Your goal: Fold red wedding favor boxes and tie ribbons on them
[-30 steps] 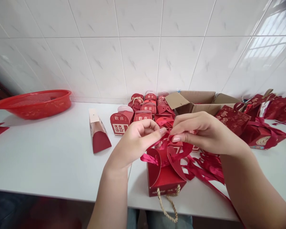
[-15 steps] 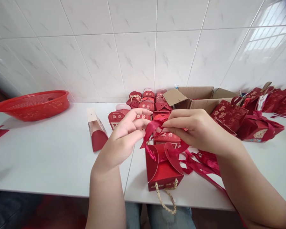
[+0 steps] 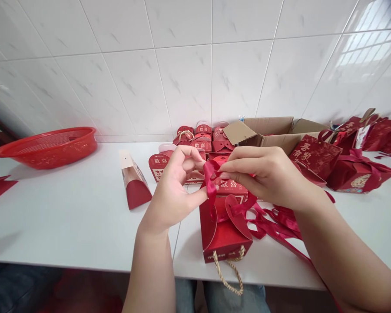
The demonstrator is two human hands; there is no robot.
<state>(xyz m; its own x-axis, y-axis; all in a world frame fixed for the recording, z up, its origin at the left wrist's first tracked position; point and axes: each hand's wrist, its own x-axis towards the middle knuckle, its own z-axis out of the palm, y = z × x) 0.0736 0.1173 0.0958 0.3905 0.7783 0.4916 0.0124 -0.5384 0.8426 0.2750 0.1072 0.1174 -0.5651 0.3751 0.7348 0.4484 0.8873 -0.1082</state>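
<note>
A small red gift box (image 3: 228, 237) with curved closing flaps stands upright near the front edge. Gold twisted cord handles (image 3: 230, 284) hang over its front. Above the box, a loop of red satin ribbon (image 3: 211, 180) is raised between my hands. My right hand (image 3: 263, 176) pinches the ribbon between thumb and fingertips. On the other side, my left hand (image 3: 177, 187) has its fingers curled at the loop and its thumb against the ribbon's lower part. The tips of some fingers are hidden. More loose ribbon (image 3: 273, 224) trails to the right under my right forearm.
Several red boxes (image 3: 160, 161) stand behind my hands, beside an open cardboard carton (image 3: 276, 141). Decorated red boxes (image 3: 358, 176) crowd the right. Left are a pale-and-red box (image 3: 138, 191) and a red plastic basket (image 3: 52, 152). A tiled wall (image 3: 182, 87) closes off the back.
My left hand has shifted right, and its thumb has moved away from its fingers to the ribbon's lower part. The ribbon loop now hangs more upright. My right hand keeps its pinch.
</note>
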